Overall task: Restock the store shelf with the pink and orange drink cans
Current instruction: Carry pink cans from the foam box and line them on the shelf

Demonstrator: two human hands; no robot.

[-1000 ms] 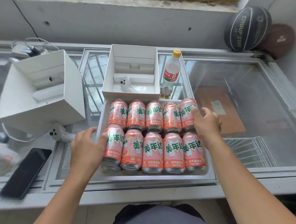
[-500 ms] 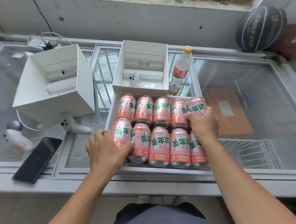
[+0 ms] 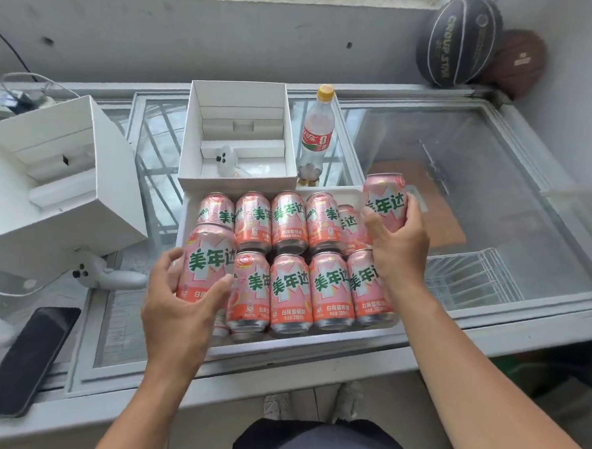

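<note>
- The step in hand is picking up; each hand has one pink and orange can and is taking it out of the white tray (image 3: 281,343).
- The left hand (image 3: 180,307) is curled round the left can (image 3: 207,257); thumb on one side, fingers on the other; this can sits higher than the front row, so it looks lifted out of the near left corner.
- The right hand (image 3: 398,250) is wrapped round the bottom half of the right can (image 3: 385,201); the can is upright and up in the air, just above the far right corner of the tray.
- The other cans (image 3: 289,292) stand close together in two rows in the tray; the tray rests on the glass freezer lid (image 3: 494,200).
- No store shelf shows here, so I cannot tell where the cans must go.
- Next, I think both cans need to be carried over to the shelf and set down standing up; hold them tight, because the metal is smooth and could slip.
- Watch the soda bottle (image 3: 317,136) just behind the tray; a swinging arm could knock it over.
- Most cans are in the tray, so the job looks like it is only starting.
</note>
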